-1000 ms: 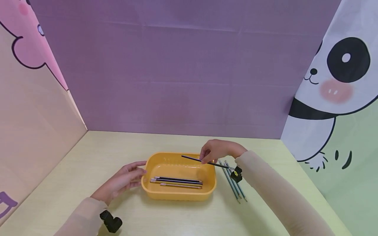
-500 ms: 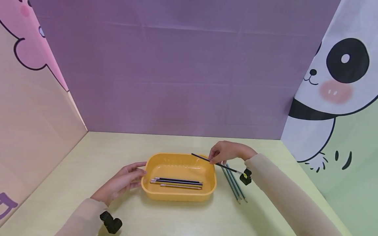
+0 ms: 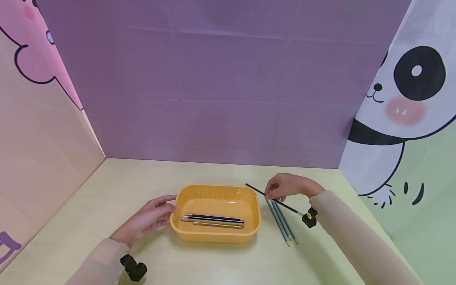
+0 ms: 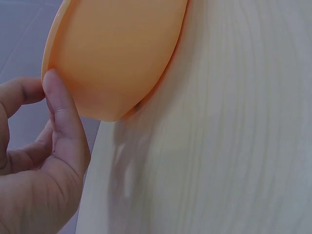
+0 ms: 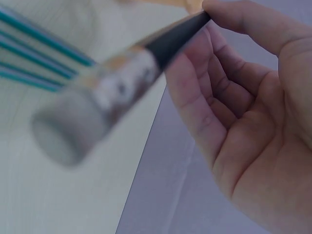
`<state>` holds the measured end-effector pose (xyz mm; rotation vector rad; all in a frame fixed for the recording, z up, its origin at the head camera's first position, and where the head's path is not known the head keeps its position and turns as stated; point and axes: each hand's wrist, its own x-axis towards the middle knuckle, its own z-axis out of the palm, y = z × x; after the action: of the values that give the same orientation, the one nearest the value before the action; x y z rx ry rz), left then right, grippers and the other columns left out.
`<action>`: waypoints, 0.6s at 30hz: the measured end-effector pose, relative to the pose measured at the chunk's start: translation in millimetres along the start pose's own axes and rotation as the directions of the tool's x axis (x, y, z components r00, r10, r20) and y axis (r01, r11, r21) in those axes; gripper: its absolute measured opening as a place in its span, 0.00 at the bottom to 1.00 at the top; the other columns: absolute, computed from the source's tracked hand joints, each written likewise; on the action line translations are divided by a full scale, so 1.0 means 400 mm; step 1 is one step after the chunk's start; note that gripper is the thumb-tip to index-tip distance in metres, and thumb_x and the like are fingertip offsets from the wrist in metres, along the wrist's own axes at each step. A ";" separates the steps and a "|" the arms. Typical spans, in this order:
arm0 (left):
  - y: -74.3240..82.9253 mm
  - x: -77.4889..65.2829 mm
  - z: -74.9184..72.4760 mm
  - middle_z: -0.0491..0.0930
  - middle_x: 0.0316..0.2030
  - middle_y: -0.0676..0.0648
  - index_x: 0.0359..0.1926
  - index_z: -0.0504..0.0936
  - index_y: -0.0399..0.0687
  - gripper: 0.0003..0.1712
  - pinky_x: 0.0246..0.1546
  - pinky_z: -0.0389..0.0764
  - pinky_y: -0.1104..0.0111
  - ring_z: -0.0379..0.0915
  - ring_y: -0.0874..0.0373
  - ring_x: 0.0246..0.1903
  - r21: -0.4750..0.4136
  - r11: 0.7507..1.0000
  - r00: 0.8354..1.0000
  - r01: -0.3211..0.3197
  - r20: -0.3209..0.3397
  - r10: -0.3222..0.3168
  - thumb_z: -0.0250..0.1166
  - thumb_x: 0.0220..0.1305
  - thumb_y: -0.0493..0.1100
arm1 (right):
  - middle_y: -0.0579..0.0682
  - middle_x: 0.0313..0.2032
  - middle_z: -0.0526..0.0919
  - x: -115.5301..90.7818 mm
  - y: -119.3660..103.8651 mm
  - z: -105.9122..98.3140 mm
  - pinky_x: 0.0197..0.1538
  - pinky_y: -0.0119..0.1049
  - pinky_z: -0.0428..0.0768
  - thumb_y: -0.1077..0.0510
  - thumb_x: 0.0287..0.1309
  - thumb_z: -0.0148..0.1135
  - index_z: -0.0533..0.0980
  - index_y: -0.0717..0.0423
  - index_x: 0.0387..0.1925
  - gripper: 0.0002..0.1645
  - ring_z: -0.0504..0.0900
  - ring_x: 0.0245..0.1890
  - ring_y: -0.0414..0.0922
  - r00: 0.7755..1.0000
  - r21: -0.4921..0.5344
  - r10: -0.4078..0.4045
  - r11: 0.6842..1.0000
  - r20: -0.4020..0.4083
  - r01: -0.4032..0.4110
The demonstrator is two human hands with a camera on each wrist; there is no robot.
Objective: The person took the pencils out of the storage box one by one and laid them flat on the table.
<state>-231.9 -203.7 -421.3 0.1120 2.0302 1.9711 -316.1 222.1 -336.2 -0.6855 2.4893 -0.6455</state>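
Observation:
A yellow plastic tray point(image 3: 213, 236) stands on the table. My left hand point(image 3: 149, 217) holds its left end, thumb and index finger at the rim point(image 4: 45, 61) in the left wrist view. Several pencils lie inside, dark ones point(image 3: 215, 217) and a lighter striped one point(image 3: 218, 225). To the right of the tray, my right hand point(image 3: 290, 185) pinches a black pencil point(image 3: 287, 206) between thumb and fingers, tilted above the table. Its eraser end point(image 5: 61, 134) looms blurred in the right wrist view. Below it lie several teal pencils point(image 3: 279, 221) side by side.
A purple panel point(image 3: 224, 87) rises behind the pale wooden table point(image 3: 160, 170). Side panels flank it, a pink cartoon one point(image 3: 39, 59) at left and a panda one point(image 3: 384, 114) at right. Black wrist cameras point(image 3: 133, 267) sit on both sleeves.
My right hand has moved right with the black pencil, from above the tray's right end to above the teal pencils. The left hand and tray stay put.

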 end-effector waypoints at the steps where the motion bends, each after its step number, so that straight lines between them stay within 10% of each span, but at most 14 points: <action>1: 0.000 0.000 0.000 0.79 0.45 0.43 0.74 0.55 0.29 0.38 0.42 0.84 0.67 0.80 0.55 0.41 0.000 1.000 1.000 0.000 0.000 0.000 0.61 0.71 0.39 | 0.47 0.28 0.80 -0.006 0.005 -0.002 0.38 0.36 0.83 0.55 0.63 0.65 0.81 0.56 0.39 0.08 0.78 0.29 0.42 1.000 0.005 -0.002 1.000 -0.002 0.002; 18: 0.004 -0.005 0.003 0.78 0.45 0.42 0.74 0.55 0.30 0.39 0.42 0.84 0.68 0.80 0.55 0.41 0.009 1.000 1.000 0.004 0.003 -0.004 0.61 0.71 0.40 | 0.47 0.24 0.78 -0.067 0.109 -0.006 0.38 0.37 0.81 0.54 0.66 0.64 0.80 0.61 0.42 0.13 0.76 0.26 0.43 0.997 0.107 0.058 0.993 -0.054 -0.052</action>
<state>-230.0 -203.0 -419.5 0.1127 2.0367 1.9581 -311.9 271.1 -349.8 -0.5643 2.4963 -0.7796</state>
